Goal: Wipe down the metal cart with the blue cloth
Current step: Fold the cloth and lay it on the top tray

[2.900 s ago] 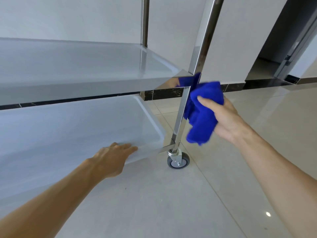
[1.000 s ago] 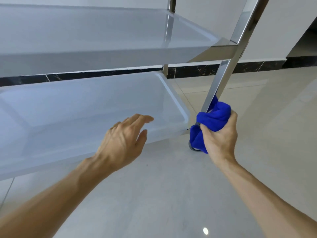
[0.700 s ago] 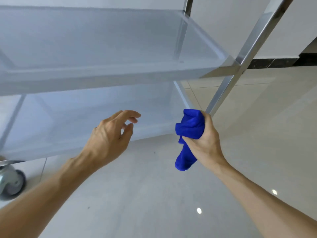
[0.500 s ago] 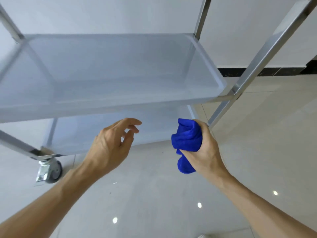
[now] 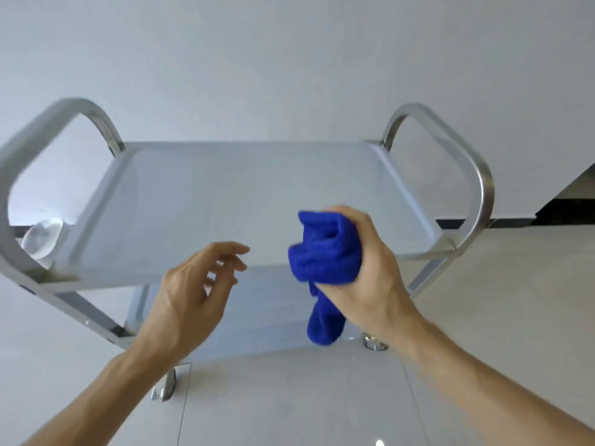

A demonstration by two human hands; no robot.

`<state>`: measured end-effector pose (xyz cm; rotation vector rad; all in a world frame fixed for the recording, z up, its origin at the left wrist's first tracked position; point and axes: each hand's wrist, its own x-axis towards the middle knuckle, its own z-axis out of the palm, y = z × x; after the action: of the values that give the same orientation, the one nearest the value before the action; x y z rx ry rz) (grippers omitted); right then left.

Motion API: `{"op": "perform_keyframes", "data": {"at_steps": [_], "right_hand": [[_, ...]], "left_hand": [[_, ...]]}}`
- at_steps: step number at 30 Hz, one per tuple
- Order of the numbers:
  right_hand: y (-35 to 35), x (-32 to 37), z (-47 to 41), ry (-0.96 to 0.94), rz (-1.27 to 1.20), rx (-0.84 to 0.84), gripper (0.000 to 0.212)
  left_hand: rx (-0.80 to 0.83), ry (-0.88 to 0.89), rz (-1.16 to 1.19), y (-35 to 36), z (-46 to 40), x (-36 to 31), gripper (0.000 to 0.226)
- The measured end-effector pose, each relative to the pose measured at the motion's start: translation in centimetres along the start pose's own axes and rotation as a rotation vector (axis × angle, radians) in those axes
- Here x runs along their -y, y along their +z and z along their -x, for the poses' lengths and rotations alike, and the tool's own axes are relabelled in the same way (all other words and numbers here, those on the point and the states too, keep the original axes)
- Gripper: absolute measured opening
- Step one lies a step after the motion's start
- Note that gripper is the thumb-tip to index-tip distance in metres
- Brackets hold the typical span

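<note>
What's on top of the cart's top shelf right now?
The top shelf shows bare metal, with nothing resting on it. The right hand, gripping the blue cloth, and the left hand cover part of its near edge.

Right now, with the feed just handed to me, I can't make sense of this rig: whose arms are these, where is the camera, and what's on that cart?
There is no machine here. The two bare arms belong to a person, and the single camera sits on that person's head, looking forward and down, so you see the hands as their owner does.

The right hand grips a bunched blue cloth, with a tail of it hanging below the fist. The left hand holds nothing; its fingers are loosely spread in front of the cart.

The metal cart stands on a pale tiled floor against a plain wall. Its top shelf has a curved handle at each end. A small white object shows at the left end of the cart; it is too blurred to identify. The cloth is not touching the cart.
</note>
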<state>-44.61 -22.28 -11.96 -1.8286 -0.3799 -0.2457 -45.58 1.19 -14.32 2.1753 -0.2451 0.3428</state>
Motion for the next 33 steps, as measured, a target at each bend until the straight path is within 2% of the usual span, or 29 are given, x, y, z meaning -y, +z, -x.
{"op": "perform_keyframes", "data": {"at_steps": [4, 5, 6, 8, 10, 12, 15, 18, 20, 23, 27, 33], "right_hand": [[1.2, 2.7, -9.2, -0.052, 0.115, -0.024, 0.051], [1.5, 2.6, -11.0, -0.028, 0.175, 0.017, 0.059], [1.8, 2.0, -12.3, 0.033, 0.264, 0.098, 0.075], [2.0, -0.1, -13.6, 0.203, 0.535, 0.321, 0.106], [1.8, -2.3, -13.2, 0.303, 0.684, 0.462, 0.103], [1.1, -4.1, -12.4, 0.312, 0.638, 0.430, 0.083], [-0.6, -6.4, -11.9, 0.324, 0.718, 0.235, 0.066], [-2.3, -9.1, -10.6, 0.480, 0.927, 0.323, 0.072], [-2.9, -11.0, -9.0, 0.537, 1.010, 0.402, 0.078], [-3.6, -13.1, -7.3, 0.452, 1.104, 0.331, 0.083], [-5.5, -14.6, -7.5, 0.435, 1.135, 0.285, 0.075], [-8.5, -16.1, -9.0, 0.452, 1.195, 0.268, 0.067]], "left_hand": [[-0.062, 0.054, -0.076, -2.5, -4.6, 0.0, 0.032], [-0.063, 0.057, -0.102, -2.9, -5.5, 0.4, 0.032], [-0.057, 0.052, -0.131, -3.2, -6.2, 1.0, 0.031], [-0.036, 0.026, -0.189, -3.6, -7.3, 2.2, 0.030], [-0.014, -0.012, -0.224, -3.7, -7.9, 3.6, 0.029], [0.022, -0.051, -0.265, -3.7, -8.0, 4.7, 0.028], [0.116, -0.084, -0.445, -3.4, -8.3, 6.1, 0.032], [0.302, -0.254, -0.607, -2.3, -8.3, 7.4, 0.051], [0.368, -0.335, -0.648, -0.6, -8.0, 8.6, 0.054], [0.344, -0.320, -0.735, 1.8, -7.3, 9.1, 0.058], [0.382, -0.309, -0.782, 3.7, -7.9, 8.2, 0.074], [0.404, -0.263, -0.806, 6.9, -10.9, 7.5, 0.074]]}}
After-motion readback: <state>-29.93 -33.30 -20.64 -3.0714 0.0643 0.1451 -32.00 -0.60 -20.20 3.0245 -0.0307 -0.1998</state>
